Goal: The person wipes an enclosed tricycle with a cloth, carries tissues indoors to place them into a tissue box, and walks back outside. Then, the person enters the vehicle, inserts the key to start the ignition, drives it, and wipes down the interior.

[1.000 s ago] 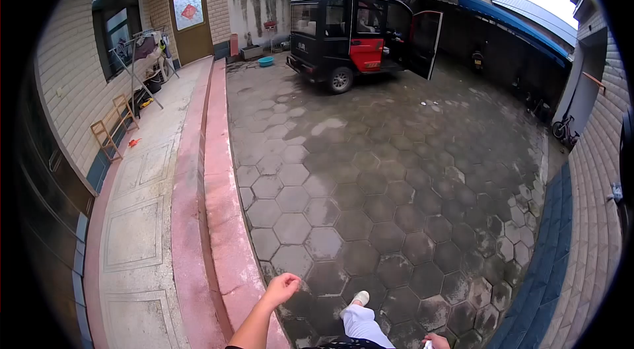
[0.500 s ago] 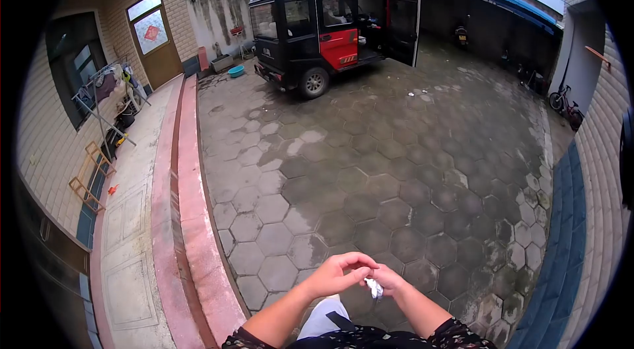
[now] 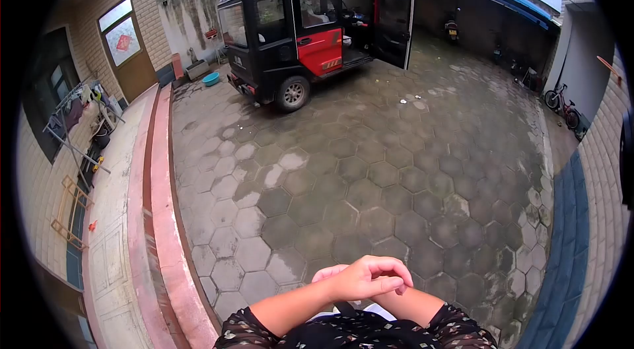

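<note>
My left hand (image 3: 371, 278) lies across my right wrist low in the view, its fingers curled and thumb drawn in toward the fingertips. Whether anything is pinched between them cannot be made out. Behind my left wrist, part of my right hand (image 3: 326, 273) shows, pointing left. Its fingers are mostly covered, and whatever it holds is hidden. My right forearm (image 3: 419, 306) comes in from the lower right, below the left fingertips. Both arms wear dark patterned sleeves (image 3: 247, 329).
A red and black three-wheeled vehicle (image 3: 319, 52) stands ahead with its door (image 3: 394, 25) swung out. Hexagonal paving (image 3: 360, 197) covers the yard. A pink step edge (image 3: 175, 250) and a drying rack (image 3: 72, 128) are left; a bicycle (image 3: 561, 103) leans far right.
My left hand has moved right, over my right wrist, and my right hand has slid left behind it. The crumpled white thing by my right hand is out of sight. The view has shifted right.
</note>
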A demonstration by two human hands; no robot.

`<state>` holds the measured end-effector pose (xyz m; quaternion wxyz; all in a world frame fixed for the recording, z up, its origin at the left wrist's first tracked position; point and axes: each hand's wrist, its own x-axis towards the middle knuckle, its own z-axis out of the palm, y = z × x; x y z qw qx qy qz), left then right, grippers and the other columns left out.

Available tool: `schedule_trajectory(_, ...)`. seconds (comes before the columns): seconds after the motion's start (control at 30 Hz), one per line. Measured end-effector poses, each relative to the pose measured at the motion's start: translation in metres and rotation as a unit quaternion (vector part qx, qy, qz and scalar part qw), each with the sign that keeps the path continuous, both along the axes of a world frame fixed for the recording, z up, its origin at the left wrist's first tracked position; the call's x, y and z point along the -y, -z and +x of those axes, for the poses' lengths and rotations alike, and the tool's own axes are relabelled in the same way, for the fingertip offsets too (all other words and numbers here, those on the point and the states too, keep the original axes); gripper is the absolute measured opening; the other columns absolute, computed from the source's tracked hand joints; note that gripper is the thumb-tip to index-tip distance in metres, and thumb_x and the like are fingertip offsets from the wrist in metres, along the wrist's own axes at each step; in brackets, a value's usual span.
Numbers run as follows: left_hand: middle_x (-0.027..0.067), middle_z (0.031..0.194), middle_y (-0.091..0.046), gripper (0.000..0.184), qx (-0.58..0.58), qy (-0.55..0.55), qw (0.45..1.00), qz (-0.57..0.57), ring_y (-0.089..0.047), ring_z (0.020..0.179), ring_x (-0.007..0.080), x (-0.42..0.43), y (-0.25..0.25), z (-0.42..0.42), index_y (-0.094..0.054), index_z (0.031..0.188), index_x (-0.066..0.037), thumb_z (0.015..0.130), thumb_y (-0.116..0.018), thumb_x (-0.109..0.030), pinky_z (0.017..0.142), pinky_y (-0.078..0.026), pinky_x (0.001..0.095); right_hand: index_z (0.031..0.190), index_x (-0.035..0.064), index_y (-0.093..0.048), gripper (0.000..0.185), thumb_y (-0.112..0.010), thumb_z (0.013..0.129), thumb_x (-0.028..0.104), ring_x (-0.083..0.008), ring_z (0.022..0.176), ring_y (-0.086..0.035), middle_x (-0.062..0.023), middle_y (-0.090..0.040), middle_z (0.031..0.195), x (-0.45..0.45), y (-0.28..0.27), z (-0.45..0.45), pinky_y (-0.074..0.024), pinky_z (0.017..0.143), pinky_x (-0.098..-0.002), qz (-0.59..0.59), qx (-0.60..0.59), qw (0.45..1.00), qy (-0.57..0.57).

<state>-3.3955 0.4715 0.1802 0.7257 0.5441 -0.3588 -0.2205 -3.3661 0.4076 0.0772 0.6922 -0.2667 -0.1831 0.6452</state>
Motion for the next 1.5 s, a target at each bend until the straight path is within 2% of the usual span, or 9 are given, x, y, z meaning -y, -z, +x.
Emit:
schedule_trajectory(0.33, 0.0063, 0.081, -0.055, 0.015, 0.001, 0.101, 0.995, -0.020, -0.052, 0.075, 0.0133, 0.031, 0.013, 0.229, -0.055, 0.090, 0.000, 0.081, -0.048, -0.009, 0.070, -0.041, 0.0261, 0.103, 0.0042, -0.049, 0.028, -0.053, 0.083, 0.023, -0.0108, 0.088, -0.054, -0.0044, -0.055, 0.097, -0.009, -0.001, 0.214, -0.0434, 0.078, -0.0257, 0.056, 0.009, 0.997, -0.055)
schedule_trajectory(0.43, 0.0025, 0.081, -0.055, 0.015, 0.029, 0.072, 0.997, 0.020, -0.052, 0.075, 0.0091, 0.026, 0.013, 0.311, -0.056, 0.091, -0.001, 0.083, -0.048, -0.011, 0.070, -0.042, 0.0238, 0.106, 0.0048, -0.046, 0.031, -0.054, 0.083, 0.023, -0.0124, 0.096, -0.051, -0.0048, -0.053, 0.103, 0.010, 0.004, 0.311, -0.0393, 0.085, -0.0270, 0.169, -0.025, 0.983, -0.064)
schedule_trajectory(0.6, 0.0024, 0.080, -0.055, 0.015, 0.004, 0.064, 0.998, 0.021, -0.051, 0.075, 0.0093, 0.034, -0.002, 0.425, -0.056, 0.092, -0.001, 0.084, -0.048, -0.012, 0.071, -0.042, 0.0241, 0.105, 0.0021, -0.046, 0.035, -0.056, 0.081, 0.026, -0.0136, 0.096, -0.051, -0.0073, -0.051, 0.106, 0.016, 0.000, 0.435, -0.0402, 0.083, -0.0280, 0.108, 0.072, 0.991, -0.045)
schedule_trajectory(0.7, 0.0028, 0.081, -0.055, 0.015, 0.008, 0.073, 0.997, -0.017, -0.051, 0.076, 0.0095, 0.046, -0.008, 0.480, -0.056, 0.091, -0.001, 0.084, -0.048, -0.012, 0.071, -0.041, 0.0242, 0.103, 0.0008, -0.047, 0.036, -0.058, 0.080, 0.026, -0.0145, 0.097, -0.051, -0.0080, -0.052, 0.104, 0.013, -0.018, 0.479, -0.0401, 0.083, -0.0287, 0.062, 0.061, 0.995, -0.053)
schedule_trajectory(0.9, 0.0033, 0.082, -0.054, 0.016, -0.006, 0.086, 0.996, -0.014, -0.052, 0.076, 0.0108, 0.027, 0.012, 0.594, -0.055, 0.092, -0.001, 0.084, -0.048, -0.012, 0.072, -0.042, 0.0252, 0.101, 0.0006, -0.048, 0.033, -0.057, 0.081, 0.025, -0.0163, 0.098, -0.050, -0.0087, -0.053, 0.103, 0.004, 0.012, 0.591, -0.0401, 0.083, -0.0297, 0.135, -0.026, 0.987, -0.080)
schedule_trajectory(1.07, 0.0058, 0.083, -0.052, 0.016, -0.006, 0.107, 0.994, -0.022, -0.050, 0.076, 0.0128, -0.007, 0.030, 0.700, -0.054, 0.092, 0.001, 0.083, -0.045, -0.009, 0.069, -0.040, 0.0257, 0.097, -0.0005, -0.049, 0.028, -0.054, 0.082, 0.022, -0.0184, 0.095, -0.052, -0.0095, -0.053, 0.101, -0.019, 0.021, 0.711, -0.0397, 0.084, -0.0304, 0.133, -0.021, 0.987, -0.087)
schedule_trajectory(1.2, 0.0015, 0.078, -0.054, 0.017, -0.021, 0.054, 0.995, -0.086, -0.051, 0.073, 0.0084, -0.038, 0.010, 0.782, -0.055, 0.088, -0.001, 0.084, -0.049, -0.015, 0.068, -0.042, 0.0233, 0.106, 0.0001, -0.044, 0.034, -0.053, 0.082, 0.022, -0.0176, 0.098, -0.050, -0.0095, -0.051, 0.106, -0.073, -0.018, 0.776, -0.0394, 0.084, -0.0299, 0.004, 0.017, 0.994, -0.109)
schedule_trajectory(1.43, 0.0019, 0.080, -0.055, 0.016, -0.031, -0.019, 0.996, -0.086, -0.052, 0.074, 0.0087, -0.133, 0.020, 0.877, -0.056, 0.088, -0.001, 0.084, -0.048, -0.015, 0.069, -0.042, 0.0234, 0.105, 0.0003, -0.045, 0.032, -0.053, 0.082, 0.021, -0.0179, 0.095, -0.051, -0.0094, -0.052, 0.104, -0.146, -0.009, 0.893, -0.0405, 0.082, -0.0297, 0.013, 0.004, 0.987, -0.162)
schedule_trajectory(1.5, 0.0020, 0.080, -0.055, 0.016, -0.029, -0.092, 0.993, -0.070, -0.052, 0.075, 0.0092, -0.162, 0.030, 0.904, -0.056, 0.089, -0.001, 0.084, -0.047, -0.014, 0.070, -0.042, 0.0236, 0.105, 0.0004, -0.045, 0.032, -0.052, 0.081, 0.020, -0.0180, 0.095, -0.051, -0.0093, -0.052, 0.103, -0.174, -0.007, 0.921, -0.0408, 0.082, -0.0296, 0.023, -0.001, 0.985, -0.174)
